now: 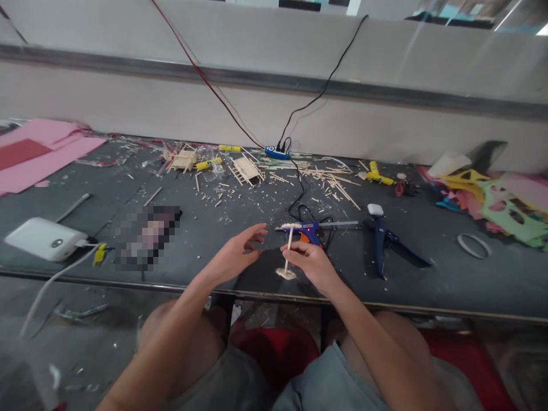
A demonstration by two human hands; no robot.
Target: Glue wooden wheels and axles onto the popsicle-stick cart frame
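At the near edge of the dark grey bench [428, 285], in the head view, my right hand [314, 264] pinches a thin pale wooden stick assembly [288, 251]: an upright stick with a short crosspiece on top and a small flat wooden base touching the bench surface. The fingers are closed on the upright about midway. My left hand [235, 257] hovers just beside it, fingers spread and holding nothing, apart from the stick.

Just behind the piece lies a blue and orange hot glue gun [309, 231], its black cord running back to a blue power strip [276, 152] by the wall. A dark blue pair of cutters [379, 240] lies to the right, and loose wooden sticks and offcuts [329, 180] are scattered further back.

I judge this as the steadying step: the upright is being kept vertical on its base while the joint sets. The next move, I think, calls for a gentle release, with the left hand ready to catch any lean.
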